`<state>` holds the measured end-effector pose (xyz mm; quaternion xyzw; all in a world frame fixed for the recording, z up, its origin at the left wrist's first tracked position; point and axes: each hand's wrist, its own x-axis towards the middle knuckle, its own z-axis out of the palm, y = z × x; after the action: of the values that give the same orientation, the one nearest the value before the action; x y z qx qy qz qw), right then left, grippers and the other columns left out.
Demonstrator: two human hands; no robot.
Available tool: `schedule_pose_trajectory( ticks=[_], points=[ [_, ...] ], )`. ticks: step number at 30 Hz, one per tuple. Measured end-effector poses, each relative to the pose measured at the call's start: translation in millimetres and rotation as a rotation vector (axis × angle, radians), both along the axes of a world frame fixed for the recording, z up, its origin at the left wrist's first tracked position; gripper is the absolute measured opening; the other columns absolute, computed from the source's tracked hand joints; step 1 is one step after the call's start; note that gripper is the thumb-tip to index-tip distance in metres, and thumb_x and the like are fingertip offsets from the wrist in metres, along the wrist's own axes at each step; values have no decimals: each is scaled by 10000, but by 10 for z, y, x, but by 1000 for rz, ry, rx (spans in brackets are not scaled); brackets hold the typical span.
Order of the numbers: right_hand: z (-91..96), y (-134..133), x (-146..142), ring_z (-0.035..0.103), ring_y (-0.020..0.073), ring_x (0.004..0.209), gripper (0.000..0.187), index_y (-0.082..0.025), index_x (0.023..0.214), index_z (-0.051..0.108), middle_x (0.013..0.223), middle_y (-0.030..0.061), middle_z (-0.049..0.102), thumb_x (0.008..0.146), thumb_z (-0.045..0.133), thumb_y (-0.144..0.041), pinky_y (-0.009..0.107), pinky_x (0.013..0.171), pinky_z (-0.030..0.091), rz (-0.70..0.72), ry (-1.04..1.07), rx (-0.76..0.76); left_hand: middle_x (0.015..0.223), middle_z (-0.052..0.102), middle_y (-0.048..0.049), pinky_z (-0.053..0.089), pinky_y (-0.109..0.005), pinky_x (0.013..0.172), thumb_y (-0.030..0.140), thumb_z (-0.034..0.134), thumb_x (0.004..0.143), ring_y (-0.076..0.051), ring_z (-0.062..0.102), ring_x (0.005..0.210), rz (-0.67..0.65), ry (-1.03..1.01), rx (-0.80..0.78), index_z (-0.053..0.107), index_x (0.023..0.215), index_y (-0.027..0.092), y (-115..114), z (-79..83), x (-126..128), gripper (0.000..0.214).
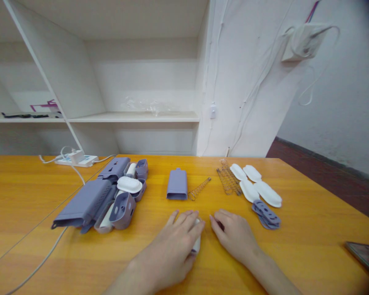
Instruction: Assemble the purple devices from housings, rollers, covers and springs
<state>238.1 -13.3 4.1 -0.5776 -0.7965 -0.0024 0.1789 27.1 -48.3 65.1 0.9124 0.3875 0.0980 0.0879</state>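
My left hand (pixel 180 241) is closed over a small whitish part (pixel 197 242) on the table; the palm and fingers hide most of it. To its right, my right hand (pixel 233 233) rests on the tabletop, fingers curled together, with a dark hollow beside the thumb and nothing visible inside. Beyond the left hand stands a purple-grey flat housing (pixel 177 185), its open end facing me. A tapered coil spring (pixel 199 189) lies beside that housing. Farther right are several more springs (pixel 228 180) in a tangle.
Several white oval caps (pixel 268 194) and a stack of purple-grey slotted plates (pixel 266 214) lie on the right. Purple-grey housings (pixel 83 200), cups (pixel 123 209) and a white cap (pixel 129 184) are piled left. A power strip (pixel 76 158) with cables sits behind. A dark flat device (pixel 365 256) is at the right edge.
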Motion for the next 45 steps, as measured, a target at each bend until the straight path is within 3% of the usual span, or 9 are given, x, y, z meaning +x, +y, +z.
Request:
schedule_pose_trajectory(
  ticks=[11, 18, 23, 26, 29, 32, 34, 37, 45],
  points=[
    [13, -7, -4, 572, 145, 652, 299, -217, 671, 532, 698, -2, 612, 920, 373, -267, 274, 581, 266, -2, -2, 1, 1396, 414, -111, 236, -584, 1059, 335, 491, 876, -292, 362, 1293, 164, 98, 256, 335, 1360, 269, 147, -431, -43, 512],
    [7, -12, -2, 577, 143, 656, 322, -211, 657, 533, 691, 8, 613, 924, 365, -278, 274, 582, 275, -3, 21, -1, 1250, 519, -81, 239, -529, 1060, 362, 552, 833, -256, 452, 1175, 238, -67, 254, 402, 1283, 252, 316, -401, -156, 486],
    [7, -9, -3, 574, 141, 643, 328, -210, 649, 526, 678, 6, 604, 923, 364, -289, 272, 578, 285, -7, 22, -3, 1202, 514, -74, 228, -482, 1055, 355, 550, 814, -250, 431, 1154, 256, -212, 194, 506, 1068, 214, 312, -371, -153, 294],
    [8, 3, 8, 566, 141, 633, 334, -210, 645, 517, 672, 3, 594, 926, 360, -294, 272, 578, 291, -5, 25, -4, 1166, 522, -71, 281, -458, 994, 344, 581, 780, -259, 443, 1106, 266, -270, 163, 512, 1011, 217, 309, -353, -147, 272],
    [27, -9, 1, 554, 147, 630, 337, -208, 648, 513, 675, 7, 585, 927, 361, -321, 274, 586, 312, 13, 63, -7, 1097, 534, -59, 355, -406, 873, 340, 667, 689, -255, 461, 1019, 301, -348, 114, 497, 1028, 223, 320, -345, -143, 397],
    [73, -79, -61, 558, 173, 709, 251, -205, 785, 563, 771, 33, 603, 904, 409, -363, 283, 640, 367, 80, 151, -4, 1067, 520, -50, 370, -376, 817, 350, 727, 612, -245, 457, 979, 296, -410, 75, 478, 1095, 236, 316, -369, -111, 555],
    [112, -151, -132, 556, 202, 838, 222, -197, 1017, 559, 919, 64, 610, 878, 453, -335, 306, 730, 400, 158, 210, 13, 1064, 497, -56, 373, -373, 812, 369, 744, 590, -245, 450, 973, 288, -436, 74, 488, 1107, 242, 302, -407, -73, 590],
    [164, -241, -229, 504, 220, 1010, 450, -214, 1269, 425, 1125, 75, 569, 823, 482, -203, 361, 911, 367, 327, 212, -24, 1039, 465, -59, 381, -374, 804, 341, 758, 572, -242, 445, 956, 291, -465, 115, 523, 1088, 251, 284, -478, -18, 574],
    [198, -264, -241, 450, 236, 1077, 646, -194, 1347, 360, 1208, 78, 526, 720, 497, -120, 396, 976, 338, 350, 205, -102, 1060, 424, -75, 413, -410, 835, 402, 806, 537, -253, 434, 981, 289, -498, 125, 479, 1186, 246, 295, -570, -7, 744]
  ],
)
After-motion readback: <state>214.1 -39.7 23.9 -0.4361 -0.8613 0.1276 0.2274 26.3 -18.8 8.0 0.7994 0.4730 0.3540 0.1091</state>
